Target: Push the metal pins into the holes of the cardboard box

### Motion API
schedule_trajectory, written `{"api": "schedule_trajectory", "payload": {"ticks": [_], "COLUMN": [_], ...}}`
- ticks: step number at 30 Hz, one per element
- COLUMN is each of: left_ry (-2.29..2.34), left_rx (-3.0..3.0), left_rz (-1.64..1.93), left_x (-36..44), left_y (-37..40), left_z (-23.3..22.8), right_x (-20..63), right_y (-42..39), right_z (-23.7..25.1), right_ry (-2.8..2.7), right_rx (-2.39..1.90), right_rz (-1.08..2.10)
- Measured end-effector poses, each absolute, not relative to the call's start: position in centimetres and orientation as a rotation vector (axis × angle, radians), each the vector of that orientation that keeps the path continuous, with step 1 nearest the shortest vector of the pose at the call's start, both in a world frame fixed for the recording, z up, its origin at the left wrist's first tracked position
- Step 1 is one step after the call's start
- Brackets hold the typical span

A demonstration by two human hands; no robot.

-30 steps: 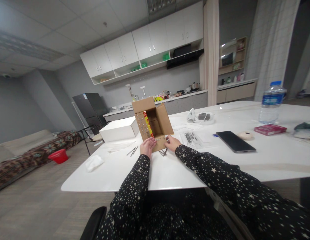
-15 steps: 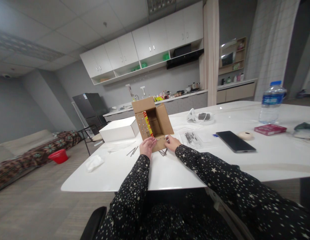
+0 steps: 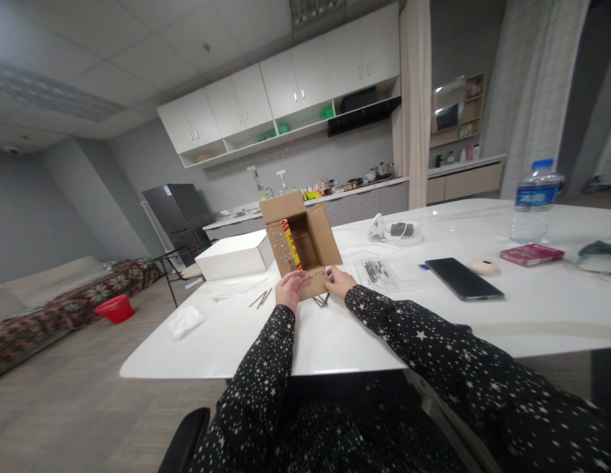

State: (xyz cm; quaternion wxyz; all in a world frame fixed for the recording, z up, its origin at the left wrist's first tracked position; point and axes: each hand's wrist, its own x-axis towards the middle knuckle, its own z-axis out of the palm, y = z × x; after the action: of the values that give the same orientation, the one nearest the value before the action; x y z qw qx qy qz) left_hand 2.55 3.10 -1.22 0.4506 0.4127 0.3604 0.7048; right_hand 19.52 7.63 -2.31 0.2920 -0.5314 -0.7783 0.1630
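Note:
A brown cardboard box stands on the table with its flaps spread and its opening toward me. Small shiny dots cover its left flap, and a row of them runs along the front flap. A yellow and red printed strip shows beside the opening. My left hand is at the left side of the front flap, its fingers bent together against it. At that flap's right edge, my right hand grips the cardboard between thumb and fingers. Dark thin sticks like nails lie under the flap, and several similar sticks lie to the left.
On the white table are a white box, crumpled tissue and a clear tray of dark small pieces. Farther right are a phone, a dark red pack and a water bottle.

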Motion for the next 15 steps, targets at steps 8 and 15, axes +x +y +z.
{"api": "schedule_trajectory", "payload": {"ticks": [8,15], "left_ry": [0.879,0.863], "left_rx": [1.026,1.016], "left_rz": [1.758,1.777], "left_x": [2.65,2.67], "left_y": [3.11,3.06], "left_z": [-1.31,-1.18], "right_x": [19.49,19.56], "right_y": [7.88,7.61], "right_z": [-2.48,-2.28], "right_ry": [-2.07,-2.07], "right_rx": [-1.41,-1.41], "right_rz": [0.433,0.427]}}
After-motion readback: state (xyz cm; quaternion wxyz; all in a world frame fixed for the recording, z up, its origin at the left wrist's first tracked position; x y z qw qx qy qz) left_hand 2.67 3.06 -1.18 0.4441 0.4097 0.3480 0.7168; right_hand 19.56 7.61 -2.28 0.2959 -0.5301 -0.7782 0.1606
